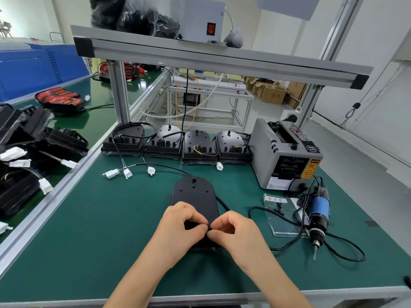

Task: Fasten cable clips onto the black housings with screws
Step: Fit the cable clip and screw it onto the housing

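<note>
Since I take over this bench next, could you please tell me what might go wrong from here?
1. The left hand and right hand pinch a small black clip over the near end of the oval black plastic housing; it could slip and vanish against the black surface.
2. The blue-banded electric screwdriver lies to the right, its black cable looped on the green mat; grabbing the tool may snag that loop.

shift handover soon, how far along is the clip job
Done: unclear; four housings stand lined up at the back, clips not discernible. In hand: left hand and right hand pinch a small black part on the front housing. Left: screwing; the screwdriver lies untouched.
</note>
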{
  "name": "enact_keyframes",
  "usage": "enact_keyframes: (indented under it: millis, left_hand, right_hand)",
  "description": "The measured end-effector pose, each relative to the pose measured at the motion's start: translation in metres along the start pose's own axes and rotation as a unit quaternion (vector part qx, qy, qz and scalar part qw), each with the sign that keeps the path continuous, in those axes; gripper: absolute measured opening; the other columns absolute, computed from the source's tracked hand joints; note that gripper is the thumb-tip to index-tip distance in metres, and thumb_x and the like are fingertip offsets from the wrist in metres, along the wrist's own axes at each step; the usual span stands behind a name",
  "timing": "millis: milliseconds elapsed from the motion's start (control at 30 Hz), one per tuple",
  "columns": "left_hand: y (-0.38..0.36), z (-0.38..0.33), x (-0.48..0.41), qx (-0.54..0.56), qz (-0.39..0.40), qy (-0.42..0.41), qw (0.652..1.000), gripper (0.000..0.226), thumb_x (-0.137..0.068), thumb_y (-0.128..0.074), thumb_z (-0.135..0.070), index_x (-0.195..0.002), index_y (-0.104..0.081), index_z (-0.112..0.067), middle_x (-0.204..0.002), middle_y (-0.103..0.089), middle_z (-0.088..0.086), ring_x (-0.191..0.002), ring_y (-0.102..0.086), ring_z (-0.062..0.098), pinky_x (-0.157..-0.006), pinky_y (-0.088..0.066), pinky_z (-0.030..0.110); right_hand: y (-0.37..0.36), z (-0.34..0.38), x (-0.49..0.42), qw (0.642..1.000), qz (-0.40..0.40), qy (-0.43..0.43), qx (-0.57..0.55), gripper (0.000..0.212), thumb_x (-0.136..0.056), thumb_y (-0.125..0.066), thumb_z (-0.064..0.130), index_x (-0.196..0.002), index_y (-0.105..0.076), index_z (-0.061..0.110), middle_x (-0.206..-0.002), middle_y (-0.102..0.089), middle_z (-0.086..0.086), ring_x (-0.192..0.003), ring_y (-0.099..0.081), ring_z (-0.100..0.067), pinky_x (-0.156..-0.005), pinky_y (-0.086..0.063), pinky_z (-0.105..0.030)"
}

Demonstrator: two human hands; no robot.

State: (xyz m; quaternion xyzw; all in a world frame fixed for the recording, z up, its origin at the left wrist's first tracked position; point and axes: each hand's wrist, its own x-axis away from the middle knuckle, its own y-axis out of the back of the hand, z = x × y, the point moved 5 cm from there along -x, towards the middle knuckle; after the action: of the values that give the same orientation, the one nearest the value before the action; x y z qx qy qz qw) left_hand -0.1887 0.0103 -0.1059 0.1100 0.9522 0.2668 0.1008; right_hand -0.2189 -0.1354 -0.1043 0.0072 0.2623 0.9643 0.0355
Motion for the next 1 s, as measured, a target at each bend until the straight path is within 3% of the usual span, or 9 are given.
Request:
enact_keyframes:
  millis: [167, 400, 567, 733, 1000]
  left_hand:
    - [-0.001, -0.003, -0.006, -0.007, 0.022, 0.021, 1.0, 0.024, -0.078, -0.068, -0.011, -0.066, -0.064, -0.031, -0.096, -0.055, -0.01, -0.104, -0.049, 0.011, -0.087, -0.037, 0.02]
    - [-0.001, -0.004, -0.009, -0.02, 0.05, 0.048, 0.997, 0.028, -0.072, -0.067, -0.011, -0.059, -0.061, -0.035, -0.099, -0.053, -0.009, -0.099, -0.052, 0.012, -0.079, -0.046, 0.026]
    - [-0.003, -0.009, -0.009, -0.045, 0.06, 0.084, 0.994, 0.015, -0.064, -0.066, -0.021, -0.061, -0.059, -0.034, -0.107, -0.051, -0.003, -0.101, -0.053, 0.018, -0.087, -0.049, 0.037]
    - [-0.007, -0.01, -0.009, -0.085, 0.052, 0.088, 0.991, 0.021, -0.072, -0.066, -0.016, -0.063, -0.056, -0.033, -0.103, -0.046, -0.01, -0.11, -0.044, 0.016, -0.092, -0.046, 0.038]
    - [-0.011, -0.009, -0.009, -0.115, 0.029, 0.079, 0.99, 0.022, -0.072, -0.069, -0.023, -0.066, -0.051, -0.034, -0.108, -0.047, -0.009, -0.114, -0.036, 0.013, -0.094, -0.04, 0.029]
  right_hand:
    - [0.0, 0.0, 0.001, 1.0, 0.002, -0.009, -0.019, 0.018, -0.075, -0.076, 0.014, -0.072, -0.065, 0.027, -0.062, -0.065, 0.017, -0.057, -0.058, 0.003, -0.056, -0.044, -0.011]
    - [-0.002, -0.001, 0.006, 1.0, -0.014, -0.002, -0.009, 0.018, -0.077, -0.071, 0.013, -0.073, -0.065, 0.029, -0.067, -0.067, 0.017, -0.061, -0.059, 0.003, -0.058, -0.045, -0.011]
    - [-0.006, 0.0, 0.009, 0.996, -0.049, 0.016, 0.073, 0.016, -0.076, -0.066, 0.021, -0.071, -0.059, 0.035, -0.071, -0.065, 0.014, -0.071, -0.06, -0.002, -0.068, -0.05, -0.024]
    - [-0.009, -0.001, 0.011, 0.987, -0.069, 0.033, 0.144, 0.019, -0.075, -0.062, 0.023, -0.07, -0.051, 0.038, -0.074, -0.061, 0.017, -0.074, -0.055, 0.002, -0.066, -0.043, -0.017]
    - [-0.006, -0.004, 0.012, 0.982, -0.072, 0.027, 0.171, 0.016, -0.075, -0.059, 0.021, -0.071, -0.049, 0.033, -0.073, -0.058, 0.014, -0.071, -0.052, -0.002, -0.06, -0.036, -0.015]
